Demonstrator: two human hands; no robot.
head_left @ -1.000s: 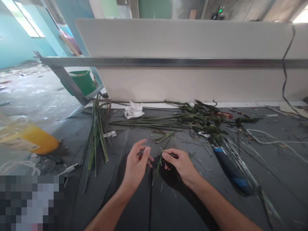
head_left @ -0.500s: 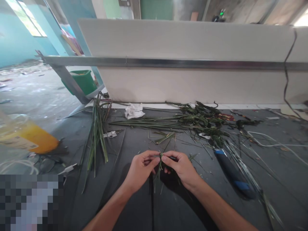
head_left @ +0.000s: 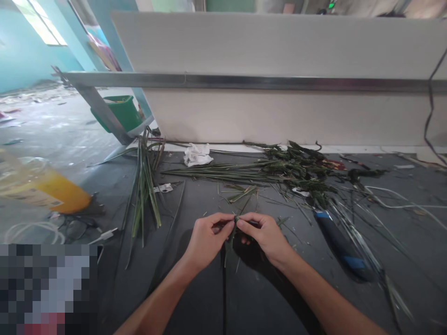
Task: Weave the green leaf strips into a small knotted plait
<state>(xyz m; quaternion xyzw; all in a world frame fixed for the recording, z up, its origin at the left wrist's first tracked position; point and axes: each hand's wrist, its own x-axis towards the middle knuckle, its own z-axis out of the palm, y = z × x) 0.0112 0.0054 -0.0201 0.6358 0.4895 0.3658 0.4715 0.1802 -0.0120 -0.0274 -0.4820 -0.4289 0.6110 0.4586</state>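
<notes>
My left hand (head_left: 206, 239) and my right hand (head_left: 266, 237) meet over the dark table (head_left: 195, 298), fingertips pinched together on a small folded green leaf strip (head_left: 231, 239). Its loose ends hang down between my hands. A bundle of long green leaf blades (head_left: 144, 190) lies to the left of my left hand. A bigger heap of leaves and stems (head_left: 293, 170) lies beyond my right hand.
A blue-handled tool (head_left: 340, 249) lies to the right of my right hand. Crumpled white paper (head_left: 197, 155) sits near the white partition (head_left: 279, 51). A yellow container (head_left: 52, 193) and white cord (head_left: 28, 230) are at the left. White wire (head_left: 394, 202) trails at the right.
My left hand, open a second ago, has closed in and now pinches the leaf strip together with my right hand. The view has shifted slightly downward.
</notes>
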